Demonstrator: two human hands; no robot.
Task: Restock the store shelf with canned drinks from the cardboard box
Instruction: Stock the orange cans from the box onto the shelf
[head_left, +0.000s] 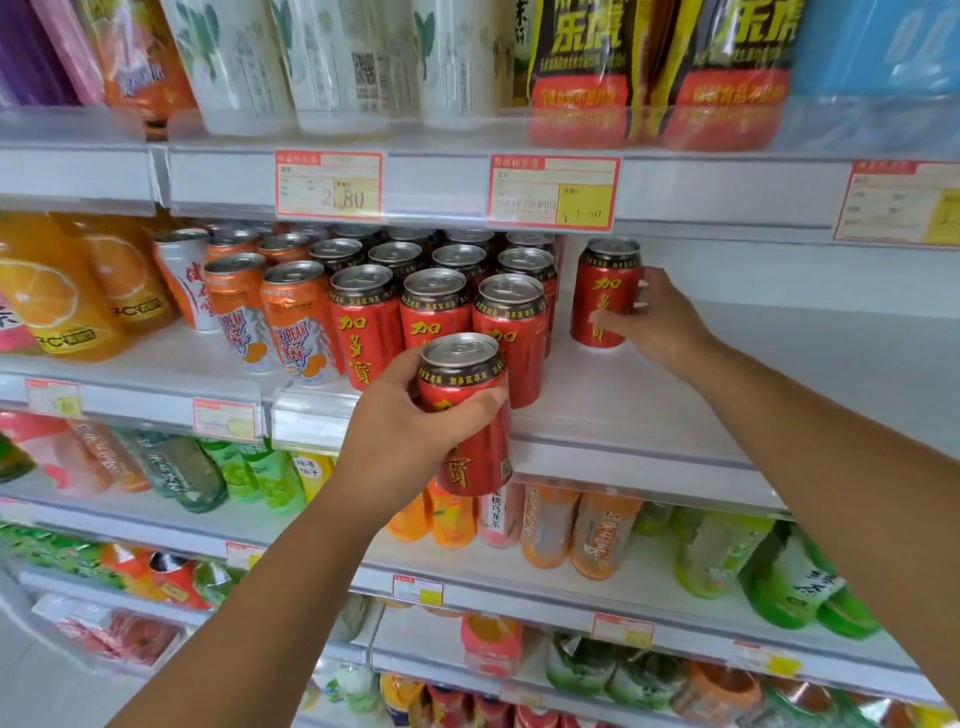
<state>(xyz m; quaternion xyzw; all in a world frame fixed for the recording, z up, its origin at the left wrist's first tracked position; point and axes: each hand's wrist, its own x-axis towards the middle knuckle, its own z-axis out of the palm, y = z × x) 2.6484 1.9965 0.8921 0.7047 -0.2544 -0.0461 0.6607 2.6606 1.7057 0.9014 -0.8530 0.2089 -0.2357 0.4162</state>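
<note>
My left hand grips a red can with yellow characters, held in the air just in front of the shelf edge. My right hand holds a second red can that stands upright on the white shelf, to the right of the block. Several rows of the same red cans fill the shelf's middle. The cardboard box is out of view.
Orange cans and orange juice bottles stand left of the red cans. Bare white shelf stretches to the right. Price tags hang on the upper shelf's rail; bottled drinks fill the shelves below and above.
</note>
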